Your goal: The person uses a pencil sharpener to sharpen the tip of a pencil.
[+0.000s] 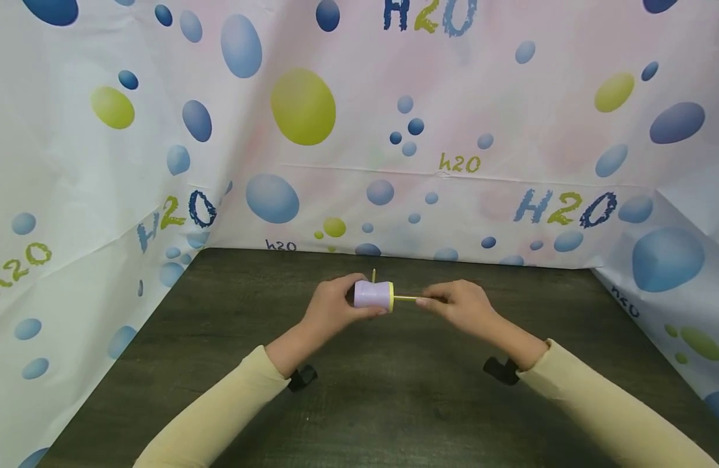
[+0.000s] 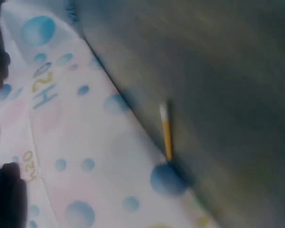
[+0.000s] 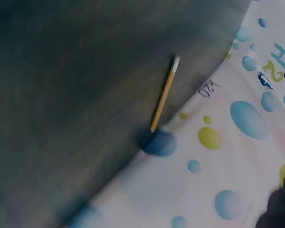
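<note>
My left hand (image 1: 330, 302) grips a small lilac cylinder (image 1: 371, 294) with a yellow rim at its right end, thumb below and fingers behind it. From the right, my right hand (image 1: 461, 304) pinches a thin yellow stick (image 1: 406, 298) between thumb and fingers. The stick lies level, and its left end meets the cylinder's yellow end; its tip is hidden there. Both are held in front of me over the table. In the wrist views only dark, blurred parts of the hands show at the frame edges.
A yellow pencil (image 3: 164, 97) with a whitish end lies on the dark wooden table (image 1: 394, 403) near its back edge, just beyond the cylinder. White sheeting (image 1: 359, 130) printed with bubbles and H2O lettering rises behind the table and along both sides.
</note>
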`<state>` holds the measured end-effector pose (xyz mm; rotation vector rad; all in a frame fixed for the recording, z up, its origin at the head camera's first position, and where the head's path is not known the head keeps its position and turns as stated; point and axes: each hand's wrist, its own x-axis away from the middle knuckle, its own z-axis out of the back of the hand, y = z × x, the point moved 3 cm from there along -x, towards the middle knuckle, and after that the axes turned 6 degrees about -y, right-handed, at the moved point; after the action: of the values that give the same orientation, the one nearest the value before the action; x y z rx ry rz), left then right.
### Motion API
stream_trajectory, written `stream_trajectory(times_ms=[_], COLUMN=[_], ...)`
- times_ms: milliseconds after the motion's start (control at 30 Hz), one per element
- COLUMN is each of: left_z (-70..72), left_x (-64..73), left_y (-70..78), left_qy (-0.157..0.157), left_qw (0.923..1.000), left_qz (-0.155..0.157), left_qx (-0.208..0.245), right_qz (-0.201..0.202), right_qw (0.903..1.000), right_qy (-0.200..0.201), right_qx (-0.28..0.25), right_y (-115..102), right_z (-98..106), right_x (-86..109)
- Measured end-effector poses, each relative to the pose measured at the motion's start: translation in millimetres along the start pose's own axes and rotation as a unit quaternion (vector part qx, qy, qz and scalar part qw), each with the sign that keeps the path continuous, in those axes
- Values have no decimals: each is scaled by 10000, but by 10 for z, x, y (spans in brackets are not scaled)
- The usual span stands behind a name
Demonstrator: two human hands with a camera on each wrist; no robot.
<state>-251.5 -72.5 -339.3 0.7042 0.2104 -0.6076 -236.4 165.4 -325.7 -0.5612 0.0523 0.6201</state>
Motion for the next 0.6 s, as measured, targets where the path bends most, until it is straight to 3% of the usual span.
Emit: stream_trajectory(times_ms=[33,67,133,200,233,267,300,367,433,467,500,533,600], left_z=[4,7,14,16,16,18,20,24,31,35,36,39,40], left_x=[2,3,5,-1,-5,-10,-19,-44,-72,-84,-95,-104,-116], left_y=[8,13,27,36,37,38,38,24,-6,-20,-36,-49,-82], left_qy=[199,384,705,880,900,861,769,496,130,-33,-163,-266,-446], left_qw=[9984,9937,9778,9645,9612,9627,9680,9842,9973,9998,9996,9975,9899], left_qz=[-441,-873,-1626,-2076,-2170,-2115,-1967,-1379,-569,-154,207,536,1078], left_qx=[-295,-591,-1118,-1373,-1442,-1449,-1354,-992,-447,-149,143,381,807], right_qz=[-402,-770,-1261,-1608,-1704,-1709,-1565,-1257,-896,-611,-308,-2,679], right_qw=[9958,9836,9454,9055,8951,8936,9040,9394,9780,9918,9987,9990,9826], right_qy=[-495,-978,-1826,-2443,-2599,-2626,-2533,-2038,-1237,-791,-364,34,811], right_qx=[-652,-1304,-2385,-3075,-3197,-3214,-3068,-2453,-1423,-796,-154,453,1529], right_y=[30,65,139,197,219,230,225,190,122,82,41,4,-62], right_z=[2,4,5,0,-1,-1,0,3,23,34,41,46,48], right_x=[-18,-34,-60,-69,-69,-69,-71,-67,-49,-37,-24,-10,13])
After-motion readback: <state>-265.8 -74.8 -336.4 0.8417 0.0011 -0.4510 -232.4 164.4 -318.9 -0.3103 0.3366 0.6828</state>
